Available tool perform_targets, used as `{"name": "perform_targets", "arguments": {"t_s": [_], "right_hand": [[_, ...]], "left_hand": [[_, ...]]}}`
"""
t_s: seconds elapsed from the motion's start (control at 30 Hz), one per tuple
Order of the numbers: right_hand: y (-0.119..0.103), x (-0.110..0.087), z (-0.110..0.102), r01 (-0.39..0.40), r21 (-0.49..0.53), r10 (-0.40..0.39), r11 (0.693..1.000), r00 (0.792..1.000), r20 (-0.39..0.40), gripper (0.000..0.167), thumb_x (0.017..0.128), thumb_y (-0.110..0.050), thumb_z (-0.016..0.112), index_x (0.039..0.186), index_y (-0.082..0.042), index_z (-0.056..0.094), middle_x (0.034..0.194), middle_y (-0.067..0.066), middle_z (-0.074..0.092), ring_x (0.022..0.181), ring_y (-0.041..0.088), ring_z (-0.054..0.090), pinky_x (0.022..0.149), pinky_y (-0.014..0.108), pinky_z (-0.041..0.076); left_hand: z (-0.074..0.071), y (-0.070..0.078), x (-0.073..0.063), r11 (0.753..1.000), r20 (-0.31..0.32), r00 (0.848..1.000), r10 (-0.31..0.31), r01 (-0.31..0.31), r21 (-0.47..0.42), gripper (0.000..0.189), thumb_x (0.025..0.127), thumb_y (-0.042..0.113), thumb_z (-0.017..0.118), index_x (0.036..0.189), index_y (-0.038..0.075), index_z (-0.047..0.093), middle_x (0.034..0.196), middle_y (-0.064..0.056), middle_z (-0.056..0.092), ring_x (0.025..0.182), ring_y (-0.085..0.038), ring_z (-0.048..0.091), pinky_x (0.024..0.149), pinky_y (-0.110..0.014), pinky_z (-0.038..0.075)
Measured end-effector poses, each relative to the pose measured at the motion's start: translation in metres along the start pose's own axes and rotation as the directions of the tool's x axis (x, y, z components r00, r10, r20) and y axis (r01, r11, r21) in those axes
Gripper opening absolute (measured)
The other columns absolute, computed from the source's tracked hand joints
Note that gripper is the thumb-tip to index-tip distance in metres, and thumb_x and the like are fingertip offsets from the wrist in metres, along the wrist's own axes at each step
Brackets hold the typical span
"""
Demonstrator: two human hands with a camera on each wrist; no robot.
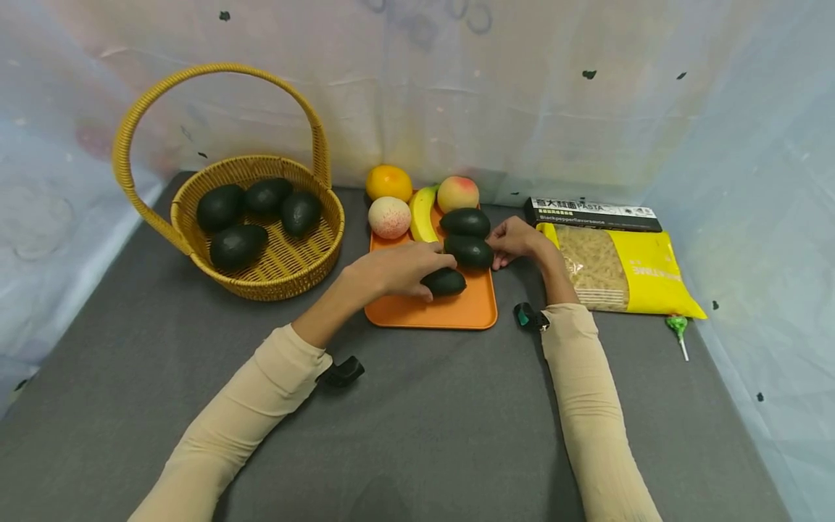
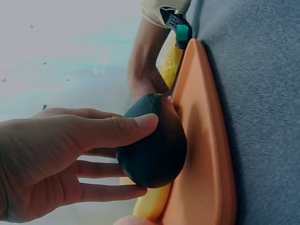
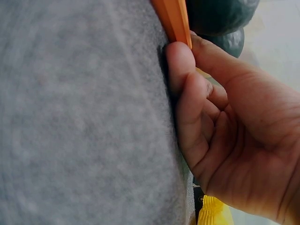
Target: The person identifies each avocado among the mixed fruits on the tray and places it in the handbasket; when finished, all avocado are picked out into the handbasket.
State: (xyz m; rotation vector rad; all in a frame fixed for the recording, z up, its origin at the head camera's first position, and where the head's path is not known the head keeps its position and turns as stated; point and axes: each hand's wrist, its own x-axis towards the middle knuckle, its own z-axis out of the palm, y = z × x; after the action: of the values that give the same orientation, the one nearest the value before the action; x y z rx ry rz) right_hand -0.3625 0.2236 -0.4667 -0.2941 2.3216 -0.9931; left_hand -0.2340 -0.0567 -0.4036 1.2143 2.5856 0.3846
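Observation:
My left hand (image 1: 396, 270) grips a dark green avocado (image 1: 447, 283) over the near part of an orange tray (image 1: 457, 313). In the left wrist view, the thumb lies across this avocado (image 2: 152, 152) and the fingers go behind it. My right hand (image 1: 518, 239) is at the tray's right side. The right wrist view shows its thumb and bent fingers pinching the tray's rim (image 3: 176, 21). Two more avocados (image 1: 471, 251) lie on the tray near that hand. Behind them are a banana (image 1: 424, 214), a speckled pale round fruit (image 1: 389, 217), a peach (image 1: 459, 193) and an orange (image 1: 388, 183).
A yellow wicker basket (image 1: 335, 243) with a tall handle stands at the left, with several avocados inside. At the right lie a yellow bag of pasta (image 1: 646, 268), a black pasta box (image 1: 593, 215) and a green lollipop (image 1: 678, 325). Pale sheeting hangs behind the grey table (image 1: 443, 413).

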Motion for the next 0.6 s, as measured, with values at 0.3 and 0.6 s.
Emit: {"name": "perform_targets", "arguments": {"t_s": [0.3, 0.6], "right_hand": [[0.003, -0.002, 0.0, -0.001, 0.011, 0.001, 1.0, 1.0, 0.006, 0.03, 0.105, -0.017, 0.061, 0.112, 0.008, 0.075, 0.061, -0.002, 0.072, 0.056, 0.008, 0.07, 0.058, 0.023, 0.06], [0.001, 0.001, -0.003, -0.009, -0.015, 0.009, 1.0, 1.0, 0.006, 0.03, 0.105, -0.019, 0.062, 0.108, 0.007, 0.075, 0.06, -0.002, 0.073, 0.056, 0.007, 0.071, 0.059, 0.023, 0.06]], "left_hand": [[-0.015, 0.005, -0.009, 0.999, -0.054, 0.998, -0.015, 0.018, 0.045, 0.054, 0.09, 0.025, 0.084, 0.139, 0.013, 0.063, 0.127, -0.01, 0.064, 0.112, -0.026, 0.065, 0.1, -0.041, 0.055], [-0.044, 0.013, -0.037, 0.986, -0.3, 0.953, -0.05, 0.095, 0.138, 0.052, 0.085, 0.033, 0.079, 0.133, 0.018, 0.066, 0.112, -0.005, 0.062, 0.093, -0.024, 0.059, 0.074, -0.038, 0.052]]}}
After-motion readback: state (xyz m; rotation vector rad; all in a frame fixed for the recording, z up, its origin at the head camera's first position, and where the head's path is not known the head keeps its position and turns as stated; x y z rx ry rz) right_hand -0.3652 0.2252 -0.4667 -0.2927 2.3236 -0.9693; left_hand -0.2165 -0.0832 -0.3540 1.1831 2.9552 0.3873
